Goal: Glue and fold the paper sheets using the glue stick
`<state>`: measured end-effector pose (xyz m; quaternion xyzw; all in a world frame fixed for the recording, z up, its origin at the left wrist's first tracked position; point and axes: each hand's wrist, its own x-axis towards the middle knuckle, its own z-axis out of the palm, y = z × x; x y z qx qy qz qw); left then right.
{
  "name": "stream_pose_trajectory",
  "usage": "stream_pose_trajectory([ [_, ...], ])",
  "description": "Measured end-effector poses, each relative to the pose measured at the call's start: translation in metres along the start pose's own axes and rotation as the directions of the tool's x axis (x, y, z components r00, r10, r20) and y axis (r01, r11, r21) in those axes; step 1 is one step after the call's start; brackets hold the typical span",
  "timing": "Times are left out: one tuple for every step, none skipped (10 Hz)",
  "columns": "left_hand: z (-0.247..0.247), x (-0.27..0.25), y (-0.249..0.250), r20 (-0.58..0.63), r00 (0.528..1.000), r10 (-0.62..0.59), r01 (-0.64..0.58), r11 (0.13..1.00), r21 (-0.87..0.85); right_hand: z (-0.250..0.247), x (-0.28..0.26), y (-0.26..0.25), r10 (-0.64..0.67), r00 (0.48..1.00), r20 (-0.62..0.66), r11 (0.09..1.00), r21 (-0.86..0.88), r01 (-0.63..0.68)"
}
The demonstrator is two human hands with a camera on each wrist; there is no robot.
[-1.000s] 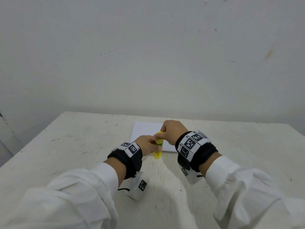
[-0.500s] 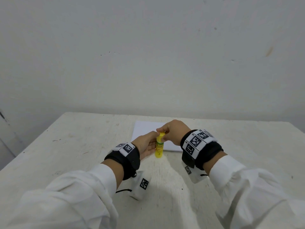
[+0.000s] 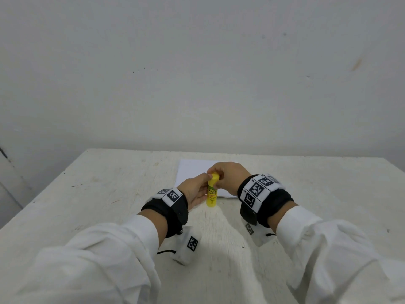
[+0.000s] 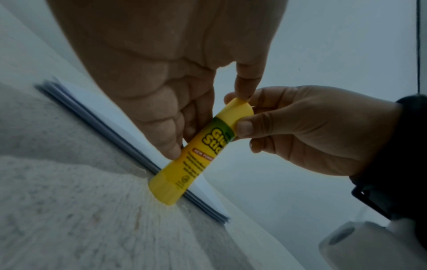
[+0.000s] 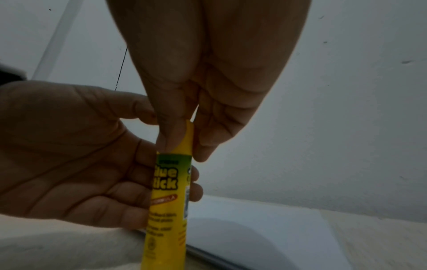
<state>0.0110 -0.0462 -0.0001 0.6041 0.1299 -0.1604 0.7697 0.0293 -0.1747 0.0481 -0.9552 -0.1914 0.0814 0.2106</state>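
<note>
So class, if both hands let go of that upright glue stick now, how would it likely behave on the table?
The glue stick is tall on a narrow base, so it probably tips easily. Its round body would likely roll. The smooth plastic looks stiff and light.

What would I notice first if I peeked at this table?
The bright yellow glue stick standing upright near the middle of the table, just in front of a stack of white paper sheets. The right hand pinches its cap from above while the left hand steadies its body. You would also spot the black wristbands with checkered square markers.
</note>
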Motion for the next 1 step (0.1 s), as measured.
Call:
stream_pose_trajectory([
  [-0.0042, -0.0023, 0.0018, -0.026, 1.000, 0.012, -0.011, 0.999, 0.033, 0.0024, -0.0058, 0.0045, 0.042, 0.999, -0.006, 0.991, 0.127, -0.041],
])
